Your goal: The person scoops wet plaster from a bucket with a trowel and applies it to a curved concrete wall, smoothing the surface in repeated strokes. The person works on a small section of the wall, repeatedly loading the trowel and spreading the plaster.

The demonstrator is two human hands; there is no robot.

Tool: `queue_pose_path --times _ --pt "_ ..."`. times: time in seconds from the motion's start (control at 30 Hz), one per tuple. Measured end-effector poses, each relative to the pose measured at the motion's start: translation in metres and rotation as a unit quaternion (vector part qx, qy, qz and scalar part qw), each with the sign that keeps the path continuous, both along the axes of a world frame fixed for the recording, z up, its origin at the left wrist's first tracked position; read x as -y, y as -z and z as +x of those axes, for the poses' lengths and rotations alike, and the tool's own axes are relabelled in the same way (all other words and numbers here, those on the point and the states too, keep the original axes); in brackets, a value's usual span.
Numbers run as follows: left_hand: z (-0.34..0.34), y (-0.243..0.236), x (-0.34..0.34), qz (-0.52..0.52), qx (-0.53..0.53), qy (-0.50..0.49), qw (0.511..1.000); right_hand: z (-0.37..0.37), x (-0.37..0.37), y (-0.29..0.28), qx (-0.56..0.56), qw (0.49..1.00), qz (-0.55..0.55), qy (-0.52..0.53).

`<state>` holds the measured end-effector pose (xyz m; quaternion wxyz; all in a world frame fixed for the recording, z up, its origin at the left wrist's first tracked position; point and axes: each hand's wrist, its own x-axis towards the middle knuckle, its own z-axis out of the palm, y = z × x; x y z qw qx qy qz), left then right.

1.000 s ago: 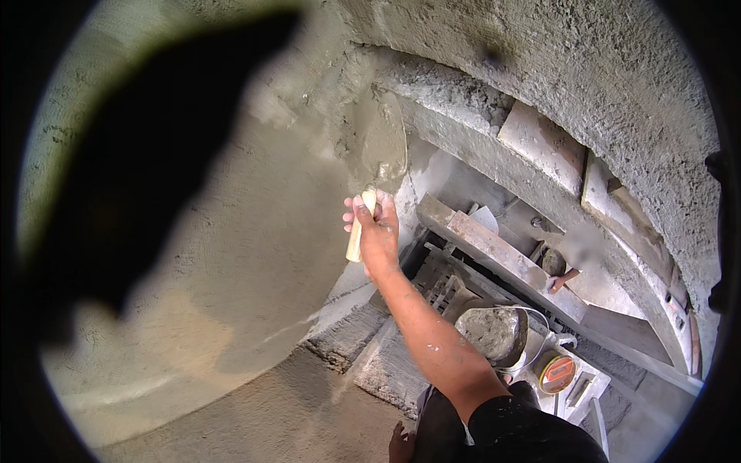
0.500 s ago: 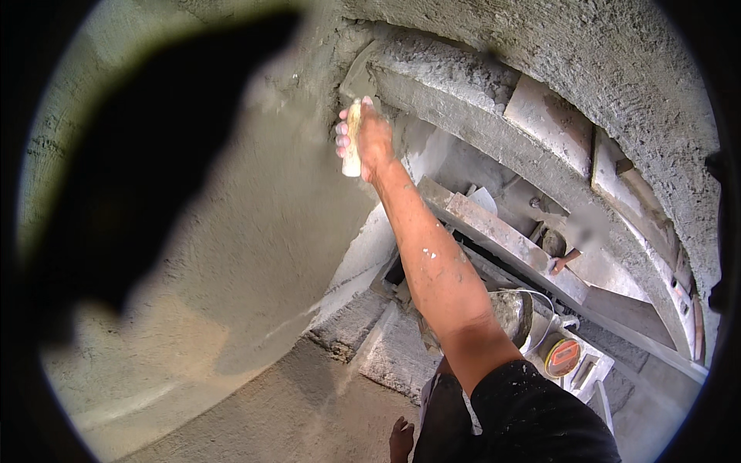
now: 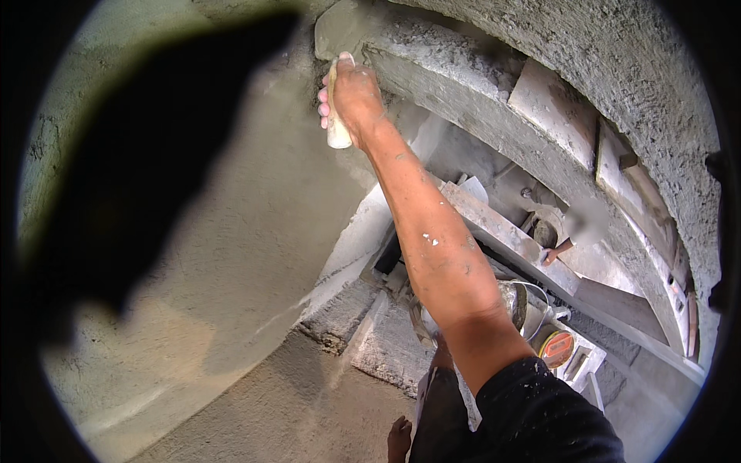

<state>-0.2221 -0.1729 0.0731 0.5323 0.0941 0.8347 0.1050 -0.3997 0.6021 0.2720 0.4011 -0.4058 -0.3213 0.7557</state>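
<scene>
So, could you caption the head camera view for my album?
A speckled, outstretched right forearm, its hand gripping a pale-handled trowel beside a rough grey wall.

Right grip [image 3: 349,96] — clenched, fingers [image 3: 323,109] curled | thumb [image 3: 345,58] seemingly extended | arm [image 3: 440,239] — outstretched, nearly straight

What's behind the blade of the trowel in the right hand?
Left of the trowel blade, grey wall shows; right, a curved concrete ledge. The surface directly behind is covered.
</scene>
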Motion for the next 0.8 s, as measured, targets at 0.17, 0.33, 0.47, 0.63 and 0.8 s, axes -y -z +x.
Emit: queue_pose_path --times 0.17,0.33,0.47,0.63,0.8 --pt "-0.011 -0.019 -0.040 -0.049 0.023 0.004 0.999 -0.008 0.033 -0.007 0.030 0.999 0.004 -0.039" --pt "-0.025 -0.019 -0.072 -0.063 0.029 -0.016 0.997 0.000 0.085 0.008 0.005 0.996 0.034 -0.087" --pt "-0.039 -0.005 -0.073 0.042 0.006 -0.003 0.999 0.011 0.082 0.042 0.004 0.999 -0.026 -0.028" --pt "-0.036 0.003 -0.054 0.053 0.006 -0.098 0.994 0.007 0.040 0.082 -0.015 0.999 -0.029 0.012" --pt "-0.028 0.001 -0.023 -0.037 0.010 -0.091 0.995 -0.019 0.030 0.061 -0.040 0.999 -0.021 -0.005"
